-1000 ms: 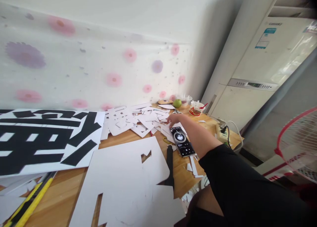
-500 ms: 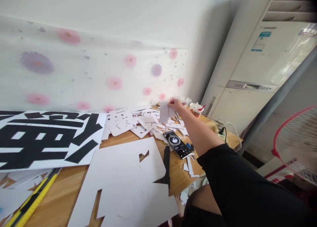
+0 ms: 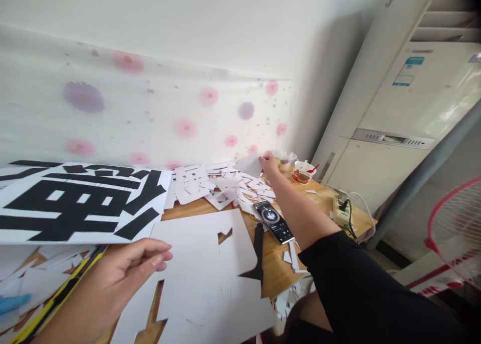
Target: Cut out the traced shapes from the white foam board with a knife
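Observation:
My right hand reaches to the back of the table and pinches the edge of a white sheet piece over a heap of white cut scraps. My left hand is at the lower left, its fingers loosely curled and apart with nothing in them, above the left edge of a large white board with cut-out openings. Behind it lies a white panel with large black character shapes. A phone with a lit screen rests beside the heap, under my right forearm.
A paper cup with a red spoon and a clear bowl stand at the back right. A power strip sits near the table's right edge. A yellow-black tool lies left, a fan at right.
My left hand has come into view at the lower left. The white piece in my right hand has gone from upright to tilted, lower over the heap. The view has shifted slightly left.

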Action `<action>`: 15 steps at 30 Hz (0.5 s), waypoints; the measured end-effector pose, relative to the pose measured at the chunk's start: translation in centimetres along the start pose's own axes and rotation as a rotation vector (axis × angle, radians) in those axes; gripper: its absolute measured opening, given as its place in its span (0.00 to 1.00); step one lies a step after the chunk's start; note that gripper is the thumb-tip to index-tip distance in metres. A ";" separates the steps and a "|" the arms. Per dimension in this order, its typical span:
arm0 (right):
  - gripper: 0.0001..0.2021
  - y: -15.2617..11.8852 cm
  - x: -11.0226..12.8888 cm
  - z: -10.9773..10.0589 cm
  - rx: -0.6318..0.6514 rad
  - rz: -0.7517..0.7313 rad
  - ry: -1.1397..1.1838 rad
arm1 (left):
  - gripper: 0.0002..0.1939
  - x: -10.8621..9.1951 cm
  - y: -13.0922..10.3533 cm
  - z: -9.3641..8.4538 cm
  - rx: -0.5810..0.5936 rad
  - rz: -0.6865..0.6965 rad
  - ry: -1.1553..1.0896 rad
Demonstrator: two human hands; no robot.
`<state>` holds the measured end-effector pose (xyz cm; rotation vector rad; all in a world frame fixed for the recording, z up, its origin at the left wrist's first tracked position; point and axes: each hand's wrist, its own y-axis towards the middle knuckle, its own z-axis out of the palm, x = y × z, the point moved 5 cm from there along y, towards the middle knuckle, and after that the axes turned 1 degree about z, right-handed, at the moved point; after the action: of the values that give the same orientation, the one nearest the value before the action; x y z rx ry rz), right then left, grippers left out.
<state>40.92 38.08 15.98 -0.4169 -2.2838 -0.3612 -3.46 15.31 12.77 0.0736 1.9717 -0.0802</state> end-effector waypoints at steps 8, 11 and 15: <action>0.17 -4.4 -0.3 7.3 0.279 -0.071 -0.113 | 0.24 -0.6 4.4 3.1 0.103 0.088 0.212; 0.17 -4.8 -0.6 9.1 0.342 -0.074 -0.222 | 0.23 0.2 5.7 3.5 0.091 0.096 0.212; 0.17 -4.4 -0.5 9.3 0.380 -0.096 -0.273 | 0.20 1.8 6.3 3.3 0.019 0.092 0.172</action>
<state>33.44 37.52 8.88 -0.1685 -2.5716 0.0932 -0.56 21.36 9.72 0.1894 2.1368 -0.0334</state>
